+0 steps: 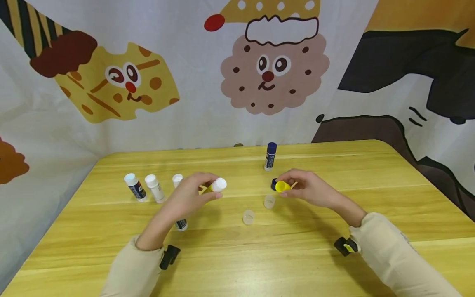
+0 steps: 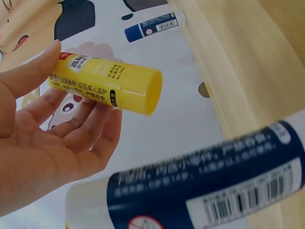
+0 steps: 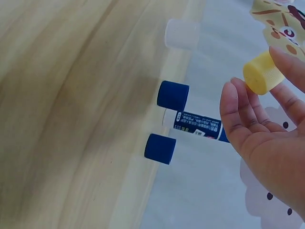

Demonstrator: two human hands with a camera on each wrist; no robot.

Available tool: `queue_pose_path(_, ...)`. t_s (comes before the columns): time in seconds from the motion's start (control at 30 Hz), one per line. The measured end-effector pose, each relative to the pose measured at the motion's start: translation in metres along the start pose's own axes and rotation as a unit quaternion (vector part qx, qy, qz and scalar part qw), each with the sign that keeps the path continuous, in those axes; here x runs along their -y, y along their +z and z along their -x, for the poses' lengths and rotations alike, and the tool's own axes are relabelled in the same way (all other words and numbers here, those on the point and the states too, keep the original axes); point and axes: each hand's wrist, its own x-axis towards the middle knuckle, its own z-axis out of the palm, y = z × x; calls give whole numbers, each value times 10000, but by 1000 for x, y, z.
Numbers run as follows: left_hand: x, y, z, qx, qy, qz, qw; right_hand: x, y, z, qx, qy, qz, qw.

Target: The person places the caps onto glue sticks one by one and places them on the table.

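Observation:
My left hand grips a yellow glue stick above the table, its white top tilted toward the middle. In the left wrist view, thumb and fingers wrap the labelled barrel. To the right, my right hand pinches a yellow cap between thumb and fingers, its hollow mouth facing the camera in the head view. Two dark blue caps stand on the table near the right hand; the head view shows one, partly covered by the yellow cap. Nearby are two translucent caps.
At the left stand a navy-labelled glue stick and a white one. Another white top and a navy-labelled base show around the left hand. A blue-capped glue stick stands at the table's back edge, before a printed curtain.

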Motion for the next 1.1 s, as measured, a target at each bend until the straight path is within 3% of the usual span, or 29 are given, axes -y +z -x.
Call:
queue_pose_path(0.17,-3,5,-2,64,-11,10,10000,4,3,-3,28,-78,21,10000)
queue_pose_path(0.47,-9,15,-7,367,-348,0,9987,9,11,-8,181,-19,-30,9998)
queue_pose_path(0.77,-15,21,-9,433,-295,-43,9986,20,18,-11,292,-188,-44,9994)
queue_pose_path(1.1,-17,26,-12,624,195,-50,9978,30,26,-13,316,-661,-175,9972)
